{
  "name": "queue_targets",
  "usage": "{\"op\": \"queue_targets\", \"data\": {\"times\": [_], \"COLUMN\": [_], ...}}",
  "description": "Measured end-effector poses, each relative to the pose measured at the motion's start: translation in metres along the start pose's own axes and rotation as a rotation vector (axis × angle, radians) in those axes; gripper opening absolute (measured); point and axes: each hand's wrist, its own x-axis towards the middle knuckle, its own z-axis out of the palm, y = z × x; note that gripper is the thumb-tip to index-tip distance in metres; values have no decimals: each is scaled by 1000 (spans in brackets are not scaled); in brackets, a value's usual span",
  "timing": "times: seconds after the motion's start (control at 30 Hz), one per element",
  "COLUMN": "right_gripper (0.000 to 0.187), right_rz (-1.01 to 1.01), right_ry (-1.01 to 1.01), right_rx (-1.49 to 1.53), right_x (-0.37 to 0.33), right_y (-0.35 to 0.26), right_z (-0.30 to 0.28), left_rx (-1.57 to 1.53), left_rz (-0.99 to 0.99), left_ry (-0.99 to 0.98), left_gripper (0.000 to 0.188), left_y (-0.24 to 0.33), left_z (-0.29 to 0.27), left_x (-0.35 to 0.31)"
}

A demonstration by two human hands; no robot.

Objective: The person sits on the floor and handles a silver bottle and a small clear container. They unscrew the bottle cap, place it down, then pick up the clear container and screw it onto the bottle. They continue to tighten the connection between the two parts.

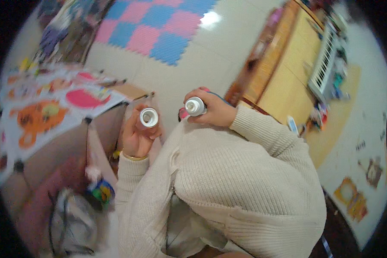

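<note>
My left hand is closed around a white round cap, its hollow side facing up. To the right of it, my right hand grips a bottle with a white neck, whose opening points up toward me. Most of the bottle's body is hidden by the hand; bits of pink and blue show behind the fingers. Cap and bottle are apart, with a small gap between the hands. Both hands are in front of my cream knitted sweater.
On the left stands a fabric-sided enclosure with an animal-print panel. Beside it lies a clear plastic bag. A pink and blue foam mat covers floor ahead. At the right are a wooden cabinet and a toy keyboard.
</note>
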Motion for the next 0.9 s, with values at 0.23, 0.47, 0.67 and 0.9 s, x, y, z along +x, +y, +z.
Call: {"op": "queue_targets", "data": {"times": [0.23, 0.47, 0.67, 0.9], "right_gripper": [46, 49, 43, 47], "right_rz": [456, 782, 774, 738], "right_ry": [796, 1116, 1114, 1152], "right_rx": [-40, -163, -312, -227], "right_x": [-84, -112, -152, -157], "right_y": [117, 260, 289, 385], "right_z": [-111, -302, -467, -529], "left_rx": [-48, -180, -165, 63], "left_rz": [-198, -179, -76, -127], "left_ry": [-57, -103, -163, -96], "left_gripper": [28, 40, 46, 55], "left_y": [-51, -103, -161, -260], "left_z": [59, 60, 119, 122], "left_x": [103, 256, 367, 460]}}
